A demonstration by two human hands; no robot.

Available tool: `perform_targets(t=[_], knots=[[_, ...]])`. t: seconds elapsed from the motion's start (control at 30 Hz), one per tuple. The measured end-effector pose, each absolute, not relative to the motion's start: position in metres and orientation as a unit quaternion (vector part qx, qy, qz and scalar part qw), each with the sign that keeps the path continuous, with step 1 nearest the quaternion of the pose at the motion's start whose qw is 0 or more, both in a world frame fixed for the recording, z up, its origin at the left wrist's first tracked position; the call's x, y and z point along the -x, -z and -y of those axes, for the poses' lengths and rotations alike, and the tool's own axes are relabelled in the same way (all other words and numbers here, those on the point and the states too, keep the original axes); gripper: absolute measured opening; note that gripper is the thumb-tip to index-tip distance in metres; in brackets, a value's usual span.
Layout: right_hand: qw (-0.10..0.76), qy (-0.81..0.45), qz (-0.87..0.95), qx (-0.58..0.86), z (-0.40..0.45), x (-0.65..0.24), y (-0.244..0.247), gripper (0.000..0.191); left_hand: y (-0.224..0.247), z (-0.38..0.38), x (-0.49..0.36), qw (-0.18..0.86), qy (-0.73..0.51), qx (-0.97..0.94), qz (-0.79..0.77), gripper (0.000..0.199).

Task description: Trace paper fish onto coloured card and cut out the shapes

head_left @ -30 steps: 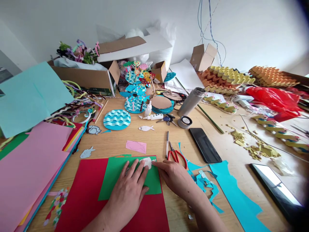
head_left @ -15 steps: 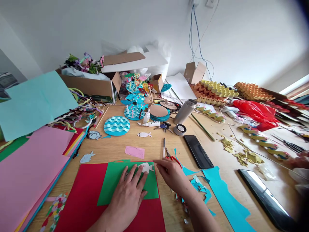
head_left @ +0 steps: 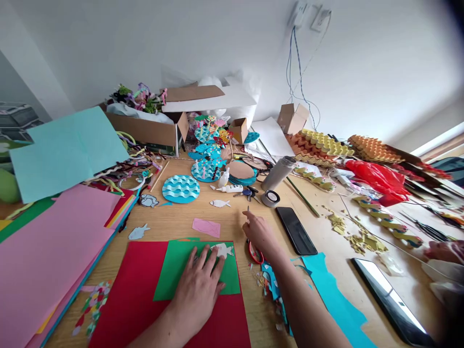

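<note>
My left hand (head_left: 201, 278) lies flat with fingers spread on a green sheet of paper (head_left: 163, 285). Under its fingertips is part of a white fish cutout (head_left: 223, 250), placed near the green sheet's top right corner. Beneath both sheets' edge a larger red sheet (head_left: 119, 290) rests on the table. My right hand (head_left: 258, 231) is over the pen (head_left: 248, 208), fingers closed around it; only the pen's end shows beyond them. Just below this hand are red-handled scissors (head_left: 255, 253), partly covered by the wrist.
A pink paper piece (head_left: 206, 227) and another white fish cutout (head_left: 220, 203) lie ahead. Right of my arm are a black phone (head_left: 296, 231), blue paper scraps (head_left: 333, 290) and a tablet-like device (head_left: 389, 297). Stacked coloured paper (head_left: 68, 251) fills the left. Another person's hand (head_left: 444, 253) is at far right.
My right hand has moved forward from beside the green sheet's corner onto the pen. My left hand stays on the green sheet. The view has tilted slightly.
</note>
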State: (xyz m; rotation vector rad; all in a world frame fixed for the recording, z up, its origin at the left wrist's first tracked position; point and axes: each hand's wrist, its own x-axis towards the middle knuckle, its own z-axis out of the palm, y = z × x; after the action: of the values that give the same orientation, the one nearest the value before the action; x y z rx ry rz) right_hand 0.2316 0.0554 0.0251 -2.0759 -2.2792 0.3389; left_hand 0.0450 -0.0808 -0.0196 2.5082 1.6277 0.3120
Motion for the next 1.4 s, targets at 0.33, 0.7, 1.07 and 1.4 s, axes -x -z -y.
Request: perform_targets(t=[0.33, 0.7, 1.07, 1.4], knots=[[0.532, -0.515, 0.504, 0.445, -0.005, -0.237, -0.025, 0.027, 0.018, 0.081, -0.045, 0.080, -0.093, -0.836, -0.534, 0.047], [0.499, -0.469, 0.525, 0.506, 0.005, -0.203, -0.001, 0.029, 0.022, 0.083, -0.052, -0.012, -0.131, -0.833, -0.537, 0.052], [0.442, -0.392, 0.597, 0.542, 0.005, -0.196, -0.001, 0.027, 0.025, 0.082, -0.058, -0.051, -0.130, -0.834, -0.534, 0.052], [0.380, -0.327, 0.685, 0.529, -0.002, -0.181, -0.006, 0.024, 0.020, 0.087, -0.059, -0.038, -0.094, -0.829, -0.551, 0.052]])
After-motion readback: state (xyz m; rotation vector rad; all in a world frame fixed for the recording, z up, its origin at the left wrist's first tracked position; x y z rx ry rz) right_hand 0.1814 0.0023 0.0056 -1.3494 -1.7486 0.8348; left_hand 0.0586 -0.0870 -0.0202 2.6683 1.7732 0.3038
